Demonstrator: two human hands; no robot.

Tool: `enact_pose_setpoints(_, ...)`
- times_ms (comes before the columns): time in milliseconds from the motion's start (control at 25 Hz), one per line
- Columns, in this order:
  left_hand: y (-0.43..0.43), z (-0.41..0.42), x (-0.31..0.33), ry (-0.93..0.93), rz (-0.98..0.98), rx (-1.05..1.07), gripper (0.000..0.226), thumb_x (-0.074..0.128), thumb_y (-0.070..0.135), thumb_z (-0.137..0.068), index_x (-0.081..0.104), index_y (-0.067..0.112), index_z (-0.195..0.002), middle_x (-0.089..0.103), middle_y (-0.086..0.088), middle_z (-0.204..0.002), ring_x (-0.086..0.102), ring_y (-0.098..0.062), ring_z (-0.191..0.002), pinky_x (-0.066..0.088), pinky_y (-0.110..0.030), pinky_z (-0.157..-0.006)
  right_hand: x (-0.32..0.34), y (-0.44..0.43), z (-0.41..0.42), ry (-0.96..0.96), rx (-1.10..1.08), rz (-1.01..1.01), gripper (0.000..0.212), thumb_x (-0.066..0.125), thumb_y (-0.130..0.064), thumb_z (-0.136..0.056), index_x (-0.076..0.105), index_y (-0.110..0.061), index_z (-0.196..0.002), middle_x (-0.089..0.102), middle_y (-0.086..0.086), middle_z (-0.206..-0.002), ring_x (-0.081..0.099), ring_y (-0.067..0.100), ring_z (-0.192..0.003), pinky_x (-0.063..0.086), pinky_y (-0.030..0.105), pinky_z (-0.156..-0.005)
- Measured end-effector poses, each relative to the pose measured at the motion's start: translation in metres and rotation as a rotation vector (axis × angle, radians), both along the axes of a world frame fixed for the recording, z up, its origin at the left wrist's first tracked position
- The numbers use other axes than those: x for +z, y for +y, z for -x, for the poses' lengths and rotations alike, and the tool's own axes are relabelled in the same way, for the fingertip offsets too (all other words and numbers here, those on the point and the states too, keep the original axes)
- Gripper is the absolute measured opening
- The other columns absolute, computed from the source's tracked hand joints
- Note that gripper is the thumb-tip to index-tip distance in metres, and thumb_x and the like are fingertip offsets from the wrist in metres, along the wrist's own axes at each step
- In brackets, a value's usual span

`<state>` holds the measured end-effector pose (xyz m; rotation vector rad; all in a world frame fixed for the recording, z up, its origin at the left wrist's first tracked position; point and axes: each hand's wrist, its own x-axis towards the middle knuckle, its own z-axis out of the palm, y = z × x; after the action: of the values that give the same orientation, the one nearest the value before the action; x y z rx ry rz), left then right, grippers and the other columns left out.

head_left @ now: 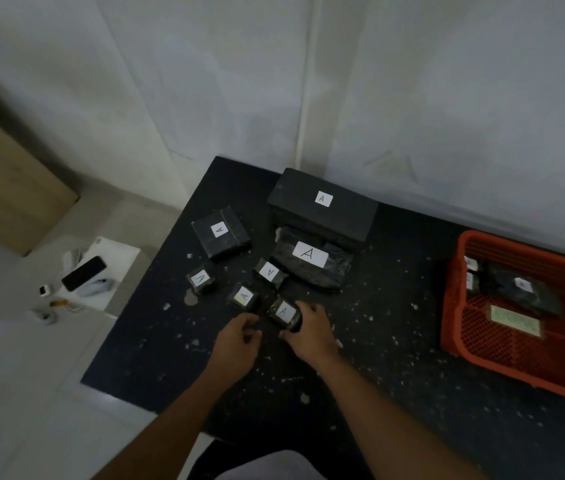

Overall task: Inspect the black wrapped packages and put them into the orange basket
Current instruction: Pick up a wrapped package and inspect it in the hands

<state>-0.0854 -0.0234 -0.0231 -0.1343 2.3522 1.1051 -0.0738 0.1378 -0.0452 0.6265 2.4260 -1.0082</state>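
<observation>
Several black wrapped packages with white "A" labels lie on a black speckled table (378, 358). My right hand (308, 332) grips a small package (283, 312) near the middle of the table. Just left of it, my left hand (238, 344) has curled fingers; whether they touch that package is unclear. Other small packages sit at the left (201, 279), centre (243, 296) and behind (270, 271). Farther back lie a medium package (220, 232), a crinkled larger one (310, 263) and a big box (322, 206). The orange basket (454, 306) at the right holds a few dark packages (523, 289).
A white wall runs along the table's far edge. The table's left edge drops to a pale floor. A low white stand (115, 268) down there holds a black phone (84, 273) and small items. A wooden cabinet (4, 188) stands at far left.
</observation>
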Motion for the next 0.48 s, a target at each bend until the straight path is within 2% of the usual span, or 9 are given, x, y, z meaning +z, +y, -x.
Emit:
enact_pose_setpoints(120,-0.003,0.001,0.0,-0.01,-0.015,-0.02,0.035,0.057,0.014,-0.093,0.053,0.016,-0.128,0.058,-0.003,-0.129,0.054,-0.006,-0.106,0.046,-0.021,-0.091,-0.002,-0.001,-0.005,0.078,-0.064,0.003,0.065,0.069,-0.025,-0.09,0.04,-0.021,-0.148,0.04,0.005,-0.151,0.041,0.022,-0.139,0.038,0.036,-0.115)
enact_pose_setpoints(200,-0.001,0.002,0.006,0.007,-0.052,-0.032,0.036,0.058,0.015,-0.092,0.052,0.017,-0.128,0.058,0.003,-0.126,0.054,-0.001,-0.101,0.045,-0.021,-0.092,0.005,0.007,-0.013,0.115,-0.079,0.099,0.062,0.069,-0.025,-0.091,0.042,-0.019,-0.146,0.048,0.001,-0.146,0.046,0.016,-0.133,0.038,0.027,-0.11)
enact_pose_setpoints(280,0.001,0.001,0.014,-0.002,-0.169,-0.081,0.044,0.062,0.016,-0.091,0.047,0.021,-0.131,0.055,0.015,-0.121,0.056,0.005,-0.099,0.047,-0.022,-0.097,0.02,0.018,-0.026,0.112,-0.06,0.238,0.062,0.071,-0.024,-0.089,0.043,-0.021,-0.145,0.052,-0.007,-0.136,0.049,0.006,-0.124,0.038,0.019,-0.101)
enact_pose_setpoints(400,0.009,-0.001,0.023,-0.054,-0.346,-0.253,0.067,0.066,0.02,-0.088,0.033,0.03,-0.144,0.047,0.013,-0.142,0.049,-0.002,-0.127,0.042,-0.029,-0.108,0.046,0.043,-0.051,0.099,-0.045,0.37,0.053,0.072,-0.027,-0.088,0.049,-0.029,-0.136,0.056,-0.017,-0.127,0.056,0.002,-0.119,0.045,0.021,-0.102)
enact_pose_setpoints(480,0.018,-0.006,0.032,-0.07,-0.415,-0.348,0.067,0.066,0.015,-0.088,0.034,0.034,-0.145,0.045,0.012,-0.145,0.045,-0.001,-0.131,0.042,-0.027,-0.108,0.061,0.058,-0.068,0.116,-0.041,0.413,0.043,0.07,-0.026,-0.09,0.052,-0.035,-0.128,0.061,-0.02,-0.119,0.059,-0.005,-0.109,0.049,0.022,-0.1)
